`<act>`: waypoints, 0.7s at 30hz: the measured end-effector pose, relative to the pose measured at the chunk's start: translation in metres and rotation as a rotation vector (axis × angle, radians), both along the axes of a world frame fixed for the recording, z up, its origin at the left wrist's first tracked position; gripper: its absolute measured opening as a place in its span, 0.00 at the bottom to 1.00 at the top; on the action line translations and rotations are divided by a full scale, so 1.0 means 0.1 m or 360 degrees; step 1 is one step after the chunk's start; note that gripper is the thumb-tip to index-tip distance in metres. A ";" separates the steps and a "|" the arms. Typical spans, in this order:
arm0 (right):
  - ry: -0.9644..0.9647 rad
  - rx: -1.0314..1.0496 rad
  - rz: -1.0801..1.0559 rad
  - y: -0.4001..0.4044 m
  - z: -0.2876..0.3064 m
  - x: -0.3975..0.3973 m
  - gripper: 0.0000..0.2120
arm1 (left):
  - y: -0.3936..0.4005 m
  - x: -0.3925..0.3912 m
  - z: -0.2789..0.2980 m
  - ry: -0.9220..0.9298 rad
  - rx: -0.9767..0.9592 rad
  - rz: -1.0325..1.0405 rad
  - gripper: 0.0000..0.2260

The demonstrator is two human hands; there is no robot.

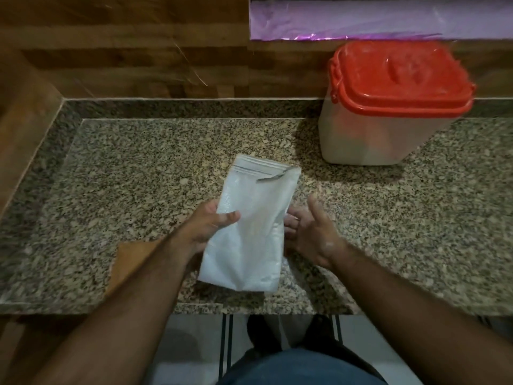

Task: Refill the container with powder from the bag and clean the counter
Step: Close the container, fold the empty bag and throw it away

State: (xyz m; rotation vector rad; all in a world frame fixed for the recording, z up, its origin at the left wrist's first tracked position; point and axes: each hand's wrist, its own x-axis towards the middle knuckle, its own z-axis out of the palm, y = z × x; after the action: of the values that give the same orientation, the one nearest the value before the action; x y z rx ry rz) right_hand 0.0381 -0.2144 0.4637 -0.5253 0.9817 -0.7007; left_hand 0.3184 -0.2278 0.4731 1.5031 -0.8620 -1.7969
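Counter (138, 162) showing speckled polished granite, bag (249, 232) looking white woven plastic — matt, container (369, 140) showing translucent plastic — lid (399, 79) appearing glossy red, wall (125, 51) showing wood-grain finish

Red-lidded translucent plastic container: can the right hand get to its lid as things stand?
Probably yes. The right hand is open beside the white plastic bag, which the left hand holds, and only bare speckled granite counter lies between it and the red-lidded translucent plastic container.

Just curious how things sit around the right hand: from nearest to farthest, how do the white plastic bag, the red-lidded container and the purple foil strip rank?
1. White plastic bag: touching the right hand, on its left.
2. Red-lidded translucent container: beyond it, back right on the counter.
3. Purple foil strip: farthest, on the wall above.
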 end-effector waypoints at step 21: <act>0.0351 -0.0259 0.0141 -0.17 0.30 0.01 0.30 | 0.21 -0.14 0.00 -0.0094 -0.0093 0.0059 0.13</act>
State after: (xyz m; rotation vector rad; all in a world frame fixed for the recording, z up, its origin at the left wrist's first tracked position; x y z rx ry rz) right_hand 0.0388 -0.2317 0.4942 -0.7970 1.1050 -0.6559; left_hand 0.3049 -0.2066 0.4734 1.5315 -0.9015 -1.6941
